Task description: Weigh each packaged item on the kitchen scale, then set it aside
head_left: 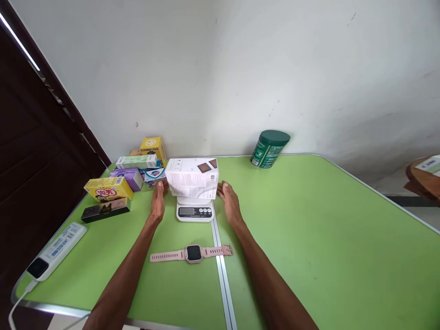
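my left hand [158,204] and right hand [232,206] flank the white printed box [192,179], fingers loosely open and extended at its sides, though i cannot tell whether they bear its weight. the box sits over the white digital scale [195,212] on the green desk [326,238], with a pink-strapped smartwatch [194,253] lying nearer me

Arms [132,272] outstretched, fingers [220,190] extended (thumbs [160,186] uppermost)
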A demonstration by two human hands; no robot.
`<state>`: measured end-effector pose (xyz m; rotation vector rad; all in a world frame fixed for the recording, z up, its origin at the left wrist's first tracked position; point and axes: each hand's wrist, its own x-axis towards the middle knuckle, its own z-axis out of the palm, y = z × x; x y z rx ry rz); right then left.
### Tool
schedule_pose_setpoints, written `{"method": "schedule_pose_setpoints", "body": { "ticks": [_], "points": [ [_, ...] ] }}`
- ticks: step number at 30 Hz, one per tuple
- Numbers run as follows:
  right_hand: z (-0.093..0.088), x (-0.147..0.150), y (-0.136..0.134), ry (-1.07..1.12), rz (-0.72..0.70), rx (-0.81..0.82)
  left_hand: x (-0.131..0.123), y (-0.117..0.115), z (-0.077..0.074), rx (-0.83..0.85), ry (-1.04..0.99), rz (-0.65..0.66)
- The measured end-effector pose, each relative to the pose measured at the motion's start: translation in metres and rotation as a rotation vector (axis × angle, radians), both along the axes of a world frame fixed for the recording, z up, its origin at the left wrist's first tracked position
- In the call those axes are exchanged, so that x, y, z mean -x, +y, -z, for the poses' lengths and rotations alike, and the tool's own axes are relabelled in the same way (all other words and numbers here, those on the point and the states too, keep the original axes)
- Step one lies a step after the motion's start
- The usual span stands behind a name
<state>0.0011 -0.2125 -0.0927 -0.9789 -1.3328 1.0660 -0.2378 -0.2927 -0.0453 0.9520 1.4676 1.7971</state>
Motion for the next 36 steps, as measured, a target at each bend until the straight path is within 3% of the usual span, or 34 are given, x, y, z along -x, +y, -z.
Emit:
{"method": "schedule_pose_setpoints", "body": {
  "ticks": [5, 15, 31, 36],
  "points": [
    [0.005, 0.008, -0.003, 0.086, 0.085, 0.084, 0.015, 0.01, 0.024, 0.007, -0.22, 0.12],
    [-0.001, 0.004, -0.007, 0.08, 0.06, 0.072, 0.014, 0.004, 0.035, 0.021, -0.186, 0.079],
    [-0.005, 0.005, -0.009, 0.068, 0.047, 0.041, 0.011, 0.004, 0.034, 0.039, -0.105, 0.009],
    [-0.01, 0.01, -0.014, -0.109, 0.177, -0.187, -0.002, -0.009, 0.018, -0.038, 0.159, -0.047]
  ]
}}
